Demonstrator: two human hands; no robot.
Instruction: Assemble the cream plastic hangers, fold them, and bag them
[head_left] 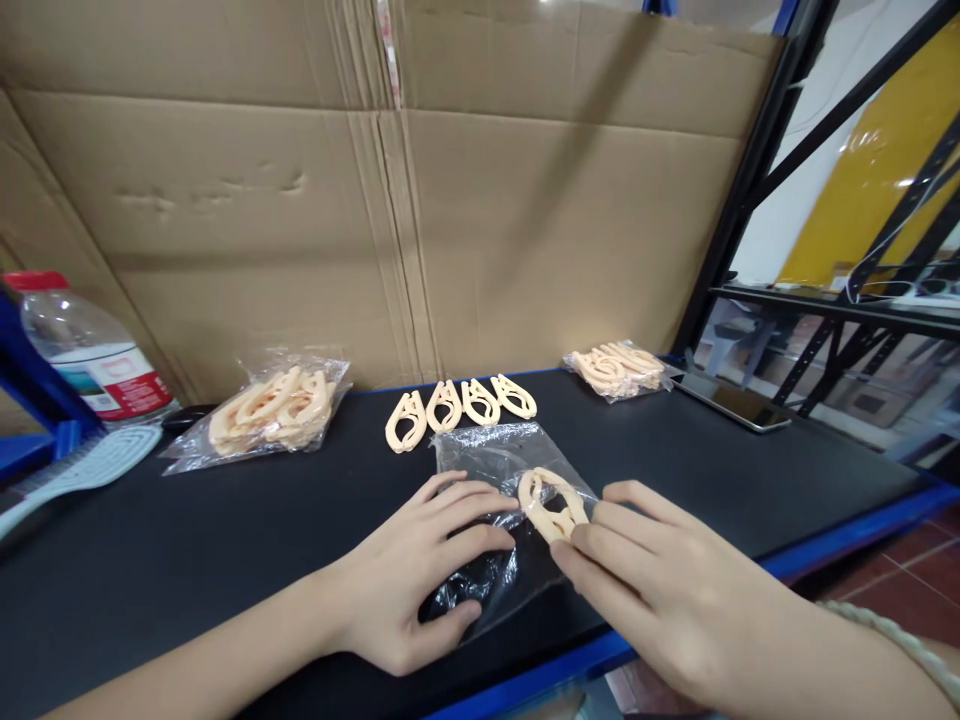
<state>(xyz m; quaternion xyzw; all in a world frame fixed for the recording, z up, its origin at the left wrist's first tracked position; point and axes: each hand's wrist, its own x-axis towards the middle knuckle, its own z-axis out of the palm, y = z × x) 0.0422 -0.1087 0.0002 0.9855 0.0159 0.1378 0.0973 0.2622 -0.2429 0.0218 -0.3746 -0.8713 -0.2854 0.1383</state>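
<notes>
A clear plastic bag (491,447) lies on the black tabletop in front of me. My left hand (431,560) rests on the bag's left side, fingers spread and pressing its film. At the bag's right side, my right hand (660,580) pinches the lower end of a cream folding hanger (536,500). That hanger is folded into a loop and appears to be inside the film. Behind the bag, several more folded hangers (444,407) lie in a row.
A filled bag of hangers (274,410) lies at the left, another filled bag (619,368) at the back right. A phone (731,402) is by the right edge. A pale blue hairbrush (97,465) and a red-capped bottle (90,350) stand left. Cardboard (247,220) walls the back.
</notes>
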